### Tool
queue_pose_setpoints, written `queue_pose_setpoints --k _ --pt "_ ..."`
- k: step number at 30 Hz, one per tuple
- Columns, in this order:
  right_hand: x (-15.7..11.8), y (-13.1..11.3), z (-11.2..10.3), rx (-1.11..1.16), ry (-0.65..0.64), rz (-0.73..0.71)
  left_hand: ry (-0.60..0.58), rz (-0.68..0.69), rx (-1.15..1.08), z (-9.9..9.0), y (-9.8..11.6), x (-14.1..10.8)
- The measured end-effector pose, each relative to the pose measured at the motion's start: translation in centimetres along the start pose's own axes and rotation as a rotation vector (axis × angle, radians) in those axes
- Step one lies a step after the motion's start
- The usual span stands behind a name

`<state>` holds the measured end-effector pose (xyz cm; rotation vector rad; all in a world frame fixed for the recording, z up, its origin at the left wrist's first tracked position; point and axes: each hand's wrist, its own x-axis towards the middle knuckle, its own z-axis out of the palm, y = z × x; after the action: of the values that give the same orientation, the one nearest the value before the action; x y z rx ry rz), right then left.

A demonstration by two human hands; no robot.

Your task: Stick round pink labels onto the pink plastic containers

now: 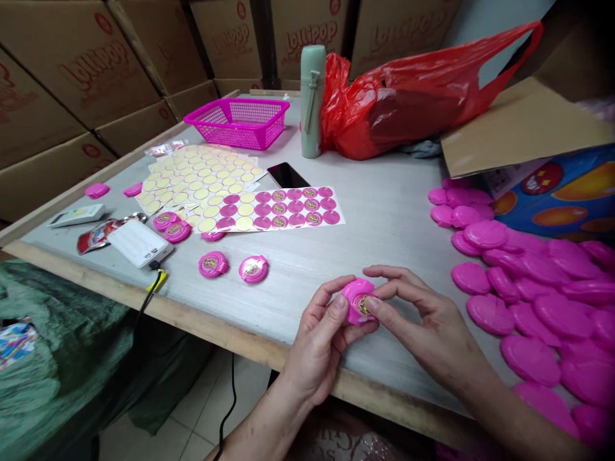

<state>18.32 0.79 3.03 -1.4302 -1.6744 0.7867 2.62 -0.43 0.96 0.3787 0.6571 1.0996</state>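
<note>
A pink round case (355, 298) with a yellow and dark sticker on its face is held above the table's front edge. My left hand (319, 336) grips it from the left, thumb on its face. My right hand (418, 314) has its thumb on the sticker at the case's right side. Two stickered cases, one (213, 264) and another (254, 269), lie to the left. Behind them is a sticker sheet (288, 209) with pink round labels and several bare yellowish circles. Many plain pink cases (523, 275) are heaped on the right.
Used sheets (192, 173), a phone (288, 175), a white power bank (139, 243) with a cable and a pink basket (240, 121) occupy the left and back. A green flask (312, 102) stands beside a red bag (408, 96). An open carton (528, 128) is at right.
</note>
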Motion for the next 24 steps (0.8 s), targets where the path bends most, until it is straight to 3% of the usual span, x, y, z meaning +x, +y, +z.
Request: queue_pose_setpoints --k 24 --pt "0.06 -0.1 0.87 -0.026 0.005 -0.028 0.037 0.032 0.056 0.29 -0.07 -0.03"
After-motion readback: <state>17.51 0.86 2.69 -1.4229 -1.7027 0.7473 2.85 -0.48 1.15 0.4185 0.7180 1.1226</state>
